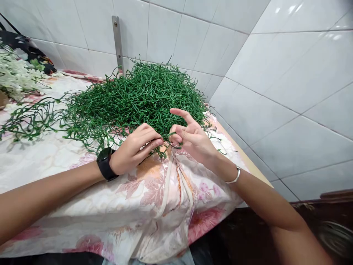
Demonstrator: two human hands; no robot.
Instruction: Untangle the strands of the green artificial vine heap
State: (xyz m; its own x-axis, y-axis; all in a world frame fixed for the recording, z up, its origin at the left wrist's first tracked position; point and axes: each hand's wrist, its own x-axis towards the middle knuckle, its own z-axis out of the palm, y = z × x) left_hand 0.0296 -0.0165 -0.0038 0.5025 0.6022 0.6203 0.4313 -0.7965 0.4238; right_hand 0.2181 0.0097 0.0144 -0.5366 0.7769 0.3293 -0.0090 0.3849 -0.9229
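A large heap of thin green artificial flower stems (154, 92) lies on the flowered tablecloth (82, 198), just beyond my hands. My left hand (140, 143), with a black watch at the wrist, is closed in a pinch, and green stem pieces show under and beside its fingertips. Close to it, my right hand (190, 138) pinches a green stem (172, 134) between thumb and curled fingers, its index finger stretched out. The fingertips of both hands nearly meet at this stem. What lies inside the left pinch is partly hidden.
Looser green stems (35, 117) spread to the left. White artificial flowers (19, 73) lie at the far left by a dark patterned bag (24, 48). A tiled wall (171, 33) stands behind and to the right, with a metal bracket (117, 44) on it.
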